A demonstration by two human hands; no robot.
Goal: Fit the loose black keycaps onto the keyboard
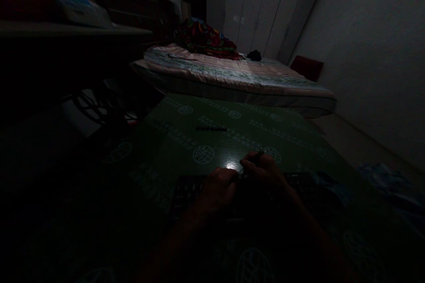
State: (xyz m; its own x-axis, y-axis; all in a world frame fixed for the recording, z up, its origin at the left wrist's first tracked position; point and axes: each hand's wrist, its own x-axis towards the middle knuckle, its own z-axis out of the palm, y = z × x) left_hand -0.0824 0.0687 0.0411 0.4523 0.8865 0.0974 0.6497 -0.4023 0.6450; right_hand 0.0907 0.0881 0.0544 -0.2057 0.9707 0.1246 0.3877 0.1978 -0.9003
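A dark keyboard (187,190) lies on the green table (172,150), partly covered by my hands and forearms. My left hand (221,183) is closed at the keyboard's far edge, its fingertips around something too dark to make out. Just right of it, my right hand (260,166) has its fingers pinched together on a thin dark tool (260,152), whose lower end points toward my left hand. Several small black keycaps (211,128) sit in a row farther back on the table.
Beyond the table stands a bed (245,75) with a red patterned blanket (207,40). A dark cloth (334,185) lies by the keyboard's right end. At the left is a shelf (76,30) with items on it.
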